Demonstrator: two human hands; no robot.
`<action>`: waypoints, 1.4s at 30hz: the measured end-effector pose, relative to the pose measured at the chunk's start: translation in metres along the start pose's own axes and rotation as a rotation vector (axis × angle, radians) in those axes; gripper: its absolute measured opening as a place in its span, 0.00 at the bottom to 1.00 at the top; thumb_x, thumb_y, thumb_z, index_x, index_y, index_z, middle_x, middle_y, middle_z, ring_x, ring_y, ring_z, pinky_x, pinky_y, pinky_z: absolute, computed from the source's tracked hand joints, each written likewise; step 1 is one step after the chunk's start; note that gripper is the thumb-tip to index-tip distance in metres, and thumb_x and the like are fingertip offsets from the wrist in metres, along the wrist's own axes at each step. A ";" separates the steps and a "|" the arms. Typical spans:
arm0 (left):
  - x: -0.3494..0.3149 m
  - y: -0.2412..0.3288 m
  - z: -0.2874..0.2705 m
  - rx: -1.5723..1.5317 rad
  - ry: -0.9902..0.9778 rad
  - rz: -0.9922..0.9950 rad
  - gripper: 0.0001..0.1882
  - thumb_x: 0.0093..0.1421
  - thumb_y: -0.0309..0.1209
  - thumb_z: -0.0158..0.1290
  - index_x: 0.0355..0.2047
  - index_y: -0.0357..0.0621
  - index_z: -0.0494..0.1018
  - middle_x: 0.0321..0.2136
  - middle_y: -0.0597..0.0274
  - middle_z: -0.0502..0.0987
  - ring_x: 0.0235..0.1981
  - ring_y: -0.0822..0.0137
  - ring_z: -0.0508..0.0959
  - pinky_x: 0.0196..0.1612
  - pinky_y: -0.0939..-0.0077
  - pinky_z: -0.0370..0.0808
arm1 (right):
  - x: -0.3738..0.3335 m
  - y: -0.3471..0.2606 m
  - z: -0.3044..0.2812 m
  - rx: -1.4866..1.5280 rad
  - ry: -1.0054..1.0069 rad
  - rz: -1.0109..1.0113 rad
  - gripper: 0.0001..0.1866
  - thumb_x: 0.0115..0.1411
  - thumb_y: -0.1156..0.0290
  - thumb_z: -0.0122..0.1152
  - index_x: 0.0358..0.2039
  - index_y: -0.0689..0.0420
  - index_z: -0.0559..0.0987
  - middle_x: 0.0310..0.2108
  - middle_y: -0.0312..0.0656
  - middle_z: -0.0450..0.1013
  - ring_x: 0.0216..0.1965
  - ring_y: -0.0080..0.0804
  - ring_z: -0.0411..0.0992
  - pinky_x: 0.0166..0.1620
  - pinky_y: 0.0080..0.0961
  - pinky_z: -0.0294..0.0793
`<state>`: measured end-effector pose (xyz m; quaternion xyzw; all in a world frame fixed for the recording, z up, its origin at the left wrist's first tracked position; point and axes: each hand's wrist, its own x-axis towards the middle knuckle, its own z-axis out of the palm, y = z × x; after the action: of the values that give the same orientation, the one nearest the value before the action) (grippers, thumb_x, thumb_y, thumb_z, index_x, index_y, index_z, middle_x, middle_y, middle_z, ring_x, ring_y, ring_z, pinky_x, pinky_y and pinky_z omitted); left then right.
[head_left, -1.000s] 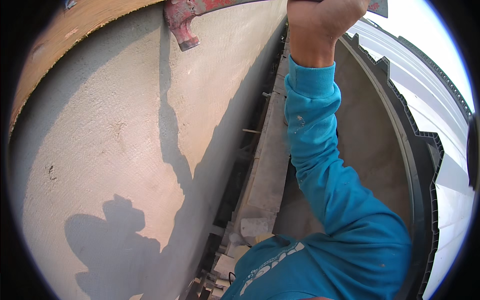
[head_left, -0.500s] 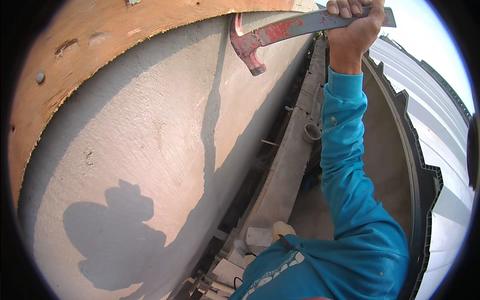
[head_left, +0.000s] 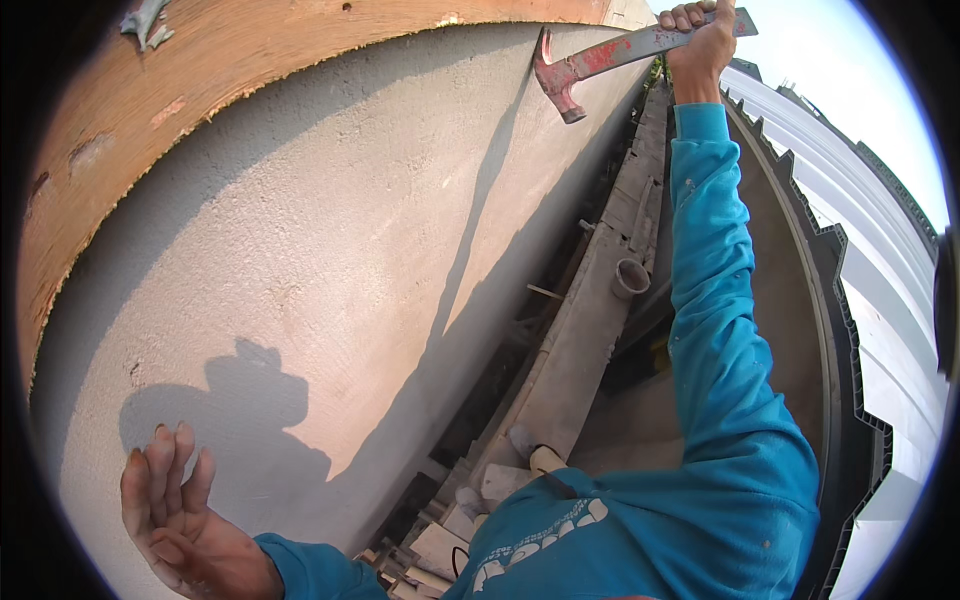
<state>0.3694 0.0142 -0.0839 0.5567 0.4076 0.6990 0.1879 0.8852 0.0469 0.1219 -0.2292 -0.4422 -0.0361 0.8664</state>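
Observation:
High at the upper right, my right hand (head_left: 703,42) is wrapped round the handle of a claw hammer (head_left: 585,65). The hammer's grey handle has worn red paint, and its red head points left, close to the plastered wall (head_left: 330,230). Down at the lower left, my left hand (head_left: 190,515) is raised with its fingers stretched out, in front of the wall and holding nothing. A plywood board (head_left: 250,45) with a rough edge runs along the top and left, and a grey splintered lump (head_left: 146,25) sits on it.
A narrow plank walkway (head_left: 560,370) runs below along the wall, with a round bucket (head_left: 630,278) on it. White corrugated roofing (head_left: 880,330) lies to the right, its jagged edge facing me. Pieces of wood (head_left: 435,550) are stacked at the bottom.
My left hand has come into view at the lower left. My right hand and the hammer have shifted up and away, with the hammer head now farther right along the wall.

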 end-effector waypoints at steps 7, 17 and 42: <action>0.033 0.034 0.210 -0.306 -0.450 0.384 0.35 0.65 0.49 0.41 0.60 0.28 0.61 0.54 0.37 0.72 0.57 0.45 0.72 0.59 0.50 0.70 | 0.025 0.032 -0.021 0.018 -0.019 0.004 0.16 0.68 0.52 0.46 0.35 0.52 0.66 0.29 0.36 0.61 0.29 0.30 0.63 0.34 0.34 0.69; 0.046 0.045 0.278 -0.566 -0.407 0.206 0.35 0.68 0.45 0.41 0.62 0.24 0.53 0.57 0.25 0.63 0.60 0.37 0.66 0.63 0.43 0.63 | 0.070 0.039 -0.045 0.087 -0.057 -0.052 0.18 0.66 0.51 0.49 0.28 0.51 0.66 0.21 0.33 0.58 0.22 0.26 0.61 0.28 0.31 0.69; 0.031 0.056 0.295 -0.605 -0.127 0.108 0.38 0.70 0.50 0.35 0.61 0.20 0.49 0.51 0.20 0.66 0.53 0.35 0.73 0.57 0.43 0.72 | 0.132 0.084 -0.135 0.033 0.116 -0.035 0.20 0.67 0.51 0.48 0.24 0.51 0.66 0.17 0.30 0.55 0.19 0.23 0.59 0.25 0.27 0.67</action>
<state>0.6450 0.1092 -0.0064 0.5388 0.1384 0.7614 0.3328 1.0891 0.0827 0.1263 -0.2049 -0.3956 -0.0571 0.8934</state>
